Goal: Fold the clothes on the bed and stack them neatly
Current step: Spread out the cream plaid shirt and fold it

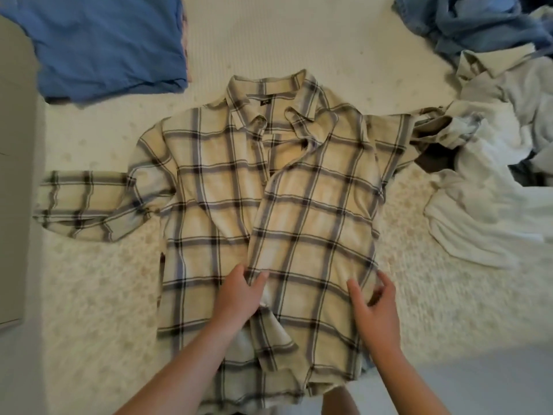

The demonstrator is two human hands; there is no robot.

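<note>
A cream plaid button shirt [227, 181] lies front-up in the middle of the bed, collar at the far end, its left sleeve stretched out to the left. The right front panel is pulled over the left one. My left hand [241, 295] pinches the inner edge of that panel low on the shirt. At the shirt's right side seam, my right hand [375, 304] pinches the cloth between thumb and fingers. A folded blue garment [104, 43] lies at the far left.
A loose heap of unfolded clothes fills the right side: blue denim [478, 22] at the back, white and pale pieces [493, 187] in front, something dark brown [434, 161] under them. The cream bedspread [98, 295] shows around the shirt. The bed's edge runs along the left.
</note>
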